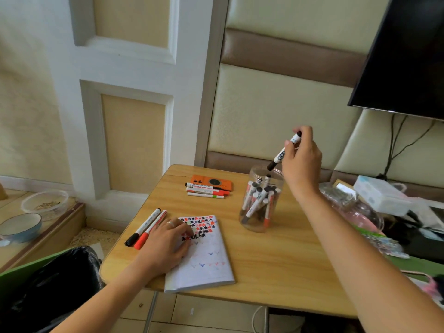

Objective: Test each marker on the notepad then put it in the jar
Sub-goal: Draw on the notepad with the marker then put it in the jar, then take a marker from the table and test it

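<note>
My right hand [301, 162] pinches a black-capped white marker [281, 155], tilted cap-down just above the mouth of the clear plastic jar [254, 224]. The jar stands on the wooden table and holds several markers. My left hand [165, 243] rests flat on the left part of the open notepad [206, 258], whose page carries rows of black, red and blue test marks. A black marker [143, 227] and a red marker [150, 229] lie side by side left of the notepad. Three more markers [206, 190] lie at the table's far side.
An orange box [212, 182] lies behind the three far markers. The table [276, 265] has a black-bagged bin [55, 287] at its left. Bowls [21, 225] sit on a low ledge far left. Cluttered bags and a tissue box [379, 195] crowd the right; a dark screen [408, 56] hangs above.
</note>
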The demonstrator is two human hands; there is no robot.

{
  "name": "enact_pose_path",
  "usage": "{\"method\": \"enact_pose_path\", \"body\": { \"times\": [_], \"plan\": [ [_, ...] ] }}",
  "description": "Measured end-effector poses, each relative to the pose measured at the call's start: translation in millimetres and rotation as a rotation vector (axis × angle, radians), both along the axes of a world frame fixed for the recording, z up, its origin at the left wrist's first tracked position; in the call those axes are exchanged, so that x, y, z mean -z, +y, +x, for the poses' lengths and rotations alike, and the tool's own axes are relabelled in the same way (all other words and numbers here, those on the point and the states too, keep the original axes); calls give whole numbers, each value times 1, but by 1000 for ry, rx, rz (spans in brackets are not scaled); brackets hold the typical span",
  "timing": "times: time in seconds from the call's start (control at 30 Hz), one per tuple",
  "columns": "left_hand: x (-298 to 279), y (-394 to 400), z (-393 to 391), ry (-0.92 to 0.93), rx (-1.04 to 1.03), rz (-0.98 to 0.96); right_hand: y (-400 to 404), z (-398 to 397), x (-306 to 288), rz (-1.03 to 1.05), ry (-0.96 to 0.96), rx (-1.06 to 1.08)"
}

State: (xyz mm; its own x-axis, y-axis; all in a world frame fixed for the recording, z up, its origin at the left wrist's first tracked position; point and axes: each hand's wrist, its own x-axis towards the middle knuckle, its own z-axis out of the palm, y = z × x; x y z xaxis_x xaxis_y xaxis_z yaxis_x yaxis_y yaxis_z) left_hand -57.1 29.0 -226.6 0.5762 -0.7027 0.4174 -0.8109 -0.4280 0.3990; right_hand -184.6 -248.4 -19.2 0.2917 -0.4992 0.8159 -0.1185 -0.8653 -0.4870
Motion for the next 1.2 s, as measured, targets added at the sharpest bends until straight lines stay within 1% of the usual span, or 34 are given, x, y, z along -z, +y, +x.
{"method": "enact_pose_path", "body": {
  "times": [0.07, 0.13, 0.23, 0.3, 0.37, 0.47, 0.53, 0.6, 0.67, 0.77, 0.83, 0.9, 0.97, 1.07, 1.13, 1.2],
  "plan": [
    [-1, 0, -1, -6, -13, 3, -1, 2, 6, -4, 113, 32],
    [0, 1, -1, -7, -22, 3, 1, 5, 16, -26, 274, 52],
    [-1, 2, -1, -9, -20, 7, -1, 13, 35, -110, 488, 86],
    [-1, 2, -1, -10, -21, 8, -5, 18, 45, -141, 630, 153],
    [-2, 2, -2, -15, -20, 11, -9, 21, 48, -102, 752, 170],
    [-3, 1, -3, -29, -32, 2, -15, 22, 46, -40, 835, 129],
    [-3, 1, -4, -50, -44, 3, -17, 22, 47, -58, 833, 117],
    [-4, 2, -6, -62, -44, 21, -17, 20, 52, -118, 765, 141],
    [-7, 3, -8, -55, -39, 36, -11, 15, 60, -227, 604, 147],
    [-13, 5, -10, -11, -39, 80, 10, 5, 72, -385, 341, 41],
    [-14, 5, -13, 35, -31, 142, 25, 3, 79, -439, 269, -59],
    [-13, 4, -15, 45, -17, 208, 38, 5, 86, -447, 278, -132],
    [-11, 2, -14, 28, -15, 233, 48, 12, 96, -429, 311, -199],
    [-12, -5, -8, -24, -18, 231, 63, 28, 115, -331, 467, -304],
    [-12, -10, -3, -68, -12, 246, 66, 39, 127, -283, 588, -313],
    [-13, -14, 3, -99, -4, 267, 64, 51, 137, -240, 668, -289]
  ]
}}
